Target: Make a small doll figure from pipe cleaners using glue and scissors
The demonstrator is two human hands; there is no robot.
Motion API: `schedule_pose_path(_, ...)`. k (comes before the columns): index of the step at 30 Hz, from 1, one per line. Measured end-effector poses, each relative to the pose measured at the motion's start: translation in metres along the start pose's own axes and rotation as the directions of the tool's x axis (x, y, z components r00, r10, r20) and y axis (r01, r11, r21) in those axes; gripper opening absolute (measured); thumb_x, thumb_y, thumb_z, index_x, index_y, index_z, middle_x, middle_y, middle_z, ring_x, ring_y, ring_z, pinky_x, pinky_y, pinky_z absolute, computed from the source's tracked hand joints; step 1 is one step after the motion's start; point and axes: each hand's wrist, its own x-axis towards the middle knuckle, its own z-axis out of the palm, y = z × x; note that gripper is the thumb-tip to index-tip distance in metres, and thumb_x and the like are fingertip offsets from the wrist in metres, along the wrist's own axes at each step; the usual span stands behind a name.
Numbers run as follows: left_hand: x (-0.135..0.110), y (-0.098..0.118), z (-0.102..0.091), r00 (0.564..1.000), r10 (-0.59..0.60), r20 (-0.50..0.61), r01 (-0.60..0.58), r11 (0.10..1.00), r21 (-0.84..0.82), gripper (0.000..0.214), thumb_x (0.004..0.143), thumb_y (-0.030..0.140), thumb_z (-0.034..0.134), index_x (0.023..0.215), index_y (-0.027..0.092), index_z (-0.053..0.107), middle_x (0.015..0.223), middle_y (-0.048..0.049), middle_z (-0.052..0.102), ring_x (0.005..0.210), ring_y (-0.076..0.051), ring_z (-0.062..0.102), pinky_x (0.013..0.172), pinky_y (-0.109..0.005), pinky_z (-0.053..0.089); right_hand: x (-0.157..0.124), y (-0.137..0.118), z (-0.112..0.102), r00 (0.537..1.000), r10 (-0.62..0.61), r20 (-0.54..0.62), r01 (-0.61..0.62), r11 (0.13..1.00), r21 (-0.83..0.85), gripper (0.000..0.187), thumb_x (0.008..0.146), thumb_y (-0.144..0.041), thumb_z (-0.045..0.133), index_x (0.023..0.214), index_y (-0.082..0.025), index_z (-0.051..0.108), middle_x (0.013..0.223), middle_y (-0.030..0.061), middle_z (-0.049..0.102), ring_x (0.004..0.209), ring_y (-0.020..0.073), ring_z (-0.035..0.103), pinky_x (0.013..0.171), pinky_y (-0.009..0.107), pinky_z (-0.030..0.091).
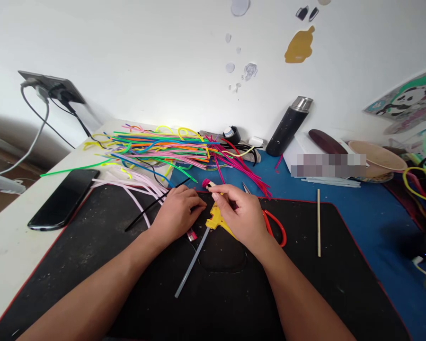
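Note:
My right hand [243, 213] pinches a small pink and cream piece [208, 183] made of fuzzy pipe cleaner, held over the yellow hot glue gun [216, 218]. A translucent glue stick [193, 263] sticks out of the gun's back toward me. Just left of it, my left hand [177, 210] is closed, thumb and fingertips drawn together; whatever may be between them is too small to make out. A black pipe cleaner [142, 214] runs slantwise behind that hand. Beside my right hand lie red-handled scissors [279, 229], partly hidden by it.
A heap of coloured pipe cleaners [163, 147] lies along the wall. On the left is a black phone [64, 199]; a thin wooden stick [318, 222] lies on the black mat [234, 303]. A dark thermos [289, 125] leans at the back, near a bowl [376, 154].

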Motion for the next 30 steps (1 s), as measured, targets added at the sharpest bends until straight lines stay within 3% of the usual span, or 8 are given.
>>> schedule_pose_path(3,-0.0001,-0.0001,0.0009,1.000,0.004,-0.006,-0.004,1.000,0.003,0.009,0.095,0.023,0.072,0.092,0.023,0.080,0.093,-0.0051,0.078,0.093,-0.026,0.061,0.084,-0.041,0.045,0.0002,-0.0008,-0.0003,1.000,-0.009,0.015,0.009,1.000,-0.004,0.021,0.101,-0.029,0.063,0.108,-0.022,0.080,0.079,0.0016,0.079,0.057,0.0130,0.061,0.057,0.025,0.047)
schedule_pose_path(7,-0.0002,0.0000,0.0004,1.000,0.000,-0.018,0.000,1.000,0.003,0.009,0.095,0.023,0.072,0.092,0.023,0.080,0.092,-0.0048,0.078,0.093,-0.026,0.061,0.085,-0.041,0.045,0.0003,-0.0015,-0.0007,0.999,-0.027,0.022,0.027,1.000,0.000,0.021,0.102,-0.028,0.062,0.110,-0.023,0.080,0.098,0.0039,0.084,0.065,0.0141,0.068,0.059,0.025,0.050)
schedule_pose_path(12,0.0000,0.0009,-0.0013,1.000,-0.008,-0.011,0.008,1.000,-0.014,0.008,0.095,0.022,0.072,0.089,0.023,0.079,0.092,-0.0044,0.078,0.092,-0.026,0.062,0.083,-0.040,0.045,0.0000,-0.0009,-0.0004,1.000,-0.023,0.021,0.023,1.000,-0.008,0.020,0.102,-0.028,0.062,0.110,-0.023,0.080,0.093,0.0028,0.084,0.061,0.0139,0.066,0.059,0.026,0.050)
schedule_pose_path(18,0.0003,0.0022,-0.0025,1.000,-0.011,-0.014,0.011,1.000,-0.004,0.010,0.097,0.025,0.071,0.092,0.022,0.079,0.093,-0.0045,0.079,0.092,-0.026,0.062,0.083,-0.041,0.045,-0.0013,-0.0005,0.0001,0.999,-0.020,0.041,0.020,1.000,0.001,0.020,0.102,-0.026,0.062,0.113,-0.024,0.079,0.113,0.0048,0.084,0.076,0.0161,0.075,0.064,0.026,0.053)
schedule_pose_path(30,-0.0010,0.0021,-0.0020,1.000,0.011,0.017,-0.011,1.000,0.012,0.013,0.097,0.021,0.068,0.089,0.021,0.078,0.093,-0.0048,0.077,0.092,-0.026,0.061,0.084,-0.042,0.046,-0.0021,0.0009,0.0001,0.998,-0.030,0.062,0.035,0.996,-0.079,0.021,0.103,-0.029,0.062,0.113,-0.024,0.079,0.092,0.0029,0.083,0.067,0.0150,0.071,0.062,0.025,0.051)
